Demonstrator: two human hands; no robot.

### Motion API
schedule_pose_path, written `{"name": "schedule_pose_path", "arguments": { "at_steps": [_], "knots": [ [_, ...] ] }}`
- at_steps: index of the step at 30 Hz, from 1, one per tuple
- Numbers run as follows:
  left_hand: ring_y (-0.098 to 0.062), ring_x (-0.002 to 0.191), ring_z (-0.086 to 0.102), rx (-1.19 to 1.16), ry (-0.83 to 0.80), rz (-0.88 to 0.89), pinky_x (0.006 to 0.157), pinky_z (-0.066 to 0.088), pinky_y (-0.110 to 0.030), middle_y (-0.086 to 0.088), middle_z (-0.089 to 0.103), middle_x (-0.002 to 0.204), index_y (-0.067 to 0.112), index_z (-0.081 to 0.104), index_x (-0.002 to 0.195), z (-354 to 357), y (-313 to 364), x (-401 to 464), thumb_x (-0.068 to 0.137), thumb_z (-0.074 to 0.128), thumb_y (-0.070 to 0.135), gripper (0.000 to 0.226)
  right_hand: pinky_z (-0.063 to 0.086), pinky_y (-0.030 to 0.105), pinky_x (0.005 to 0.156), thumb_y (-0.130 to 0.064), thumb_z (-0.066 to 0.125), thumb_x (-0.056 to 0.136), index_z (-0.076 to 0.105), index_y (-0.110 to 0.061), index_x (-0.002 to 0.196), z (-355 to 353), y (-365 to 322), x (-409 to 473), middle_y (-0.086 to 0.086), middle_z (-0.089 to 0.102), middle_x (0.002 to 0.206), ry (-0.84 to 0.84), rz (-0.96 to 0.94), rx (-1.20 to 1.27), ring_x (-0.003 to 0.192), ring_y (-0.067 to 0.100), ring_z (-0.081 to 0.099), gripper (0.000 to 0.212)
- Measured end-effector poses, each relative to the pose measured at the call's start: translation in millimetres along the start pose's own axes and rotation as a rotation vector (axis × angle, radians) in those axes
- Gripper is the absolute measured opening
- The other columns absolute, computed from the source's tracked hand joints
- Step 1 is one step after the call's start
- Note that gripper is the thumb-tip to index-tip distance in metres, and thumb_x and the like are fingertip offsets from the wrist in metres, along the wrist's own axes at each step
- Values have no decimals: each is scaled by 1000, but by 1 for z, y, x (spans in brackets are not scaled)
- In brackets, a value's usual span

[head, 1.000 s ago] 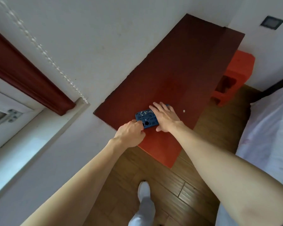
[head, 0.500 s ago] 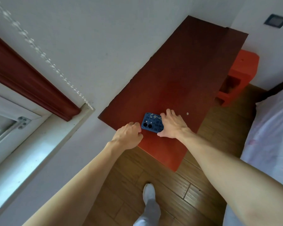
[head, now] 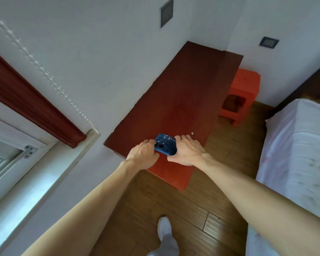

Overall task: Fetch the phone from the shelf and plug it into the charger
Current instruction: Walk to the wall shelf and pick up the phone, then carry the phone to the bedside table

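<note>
I am looking down at a dark red shelf [head: 183,93] by the white wall [head: 100,52]. The blue phone [head: 164,144] is sitting between my two hands, back side up, over the near end of the shelf. My left hand [head: 142,157] is pinching its left end. My right hand [head: 187,154] is wrapping around its right end. Both hands are grasping the phone. An orange stool [head: 242,93] is standing past the shelf, and a bed [head: 296,154] is on my right.

Two bare forearms, no sleeves showing; one foot in what looks like a white fabric shoe [head: 164,230], light trouser leg [head: 158,253] above.
</note>
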State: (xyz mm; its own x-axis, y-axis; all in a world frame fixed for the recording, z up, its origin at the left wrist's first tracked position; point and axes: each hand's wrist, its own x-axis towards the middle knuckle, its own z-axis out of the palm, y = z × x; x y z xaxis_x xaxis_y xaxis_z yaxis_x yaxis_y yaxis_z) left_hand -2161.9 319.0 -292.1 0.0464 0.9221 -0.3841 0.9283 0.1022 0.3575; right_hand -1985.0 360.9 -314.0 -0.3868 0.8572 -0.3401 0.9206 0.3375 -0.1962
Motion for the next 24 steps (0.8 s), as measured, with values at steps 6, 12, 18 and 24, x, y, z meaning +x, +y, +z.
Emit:
{"name": "schedule_pose_path", "arguments": {
  "at_steps": [6,12,18,24],
  "knots": [
    [-26,86,64,-114,59,75,70,51,-35,-8,65,98,13,62,95,1,47,-14,84,48,18,18,48,50,93,-62,45,90,44,-3,139,-18,18,-63,19,56,129,87,53,15,119,35,51,77],
    [-34,94,63,-113,111,186,73,46,-36,-15,66,102,4,63,99,14,125,-38,85,49,19,25,51,52,89,-56,45,94,42,-2,138,-26,58,-143,22,57,125,165,180,65,115,38,53,70],
    [-35,88,64,-135,36,300,67,41,-33,-17,67,97,3,65,91,44,198,-80,84,50,16,21,49,50,90,-63,57,87,45,-3,137,-28,102,-230,20,56,129,197,342,97,118,36,53,79],
    [-34,88,62,-99,22,510,68,39,-32,-15,65,98,7,64,94,77,267,-123,88,51,15,17,50,48,93,-73,56,81,51,-7,133,-15,137,-321,16,58,127,275,547,122,116,34,54,85]
  ]
}}
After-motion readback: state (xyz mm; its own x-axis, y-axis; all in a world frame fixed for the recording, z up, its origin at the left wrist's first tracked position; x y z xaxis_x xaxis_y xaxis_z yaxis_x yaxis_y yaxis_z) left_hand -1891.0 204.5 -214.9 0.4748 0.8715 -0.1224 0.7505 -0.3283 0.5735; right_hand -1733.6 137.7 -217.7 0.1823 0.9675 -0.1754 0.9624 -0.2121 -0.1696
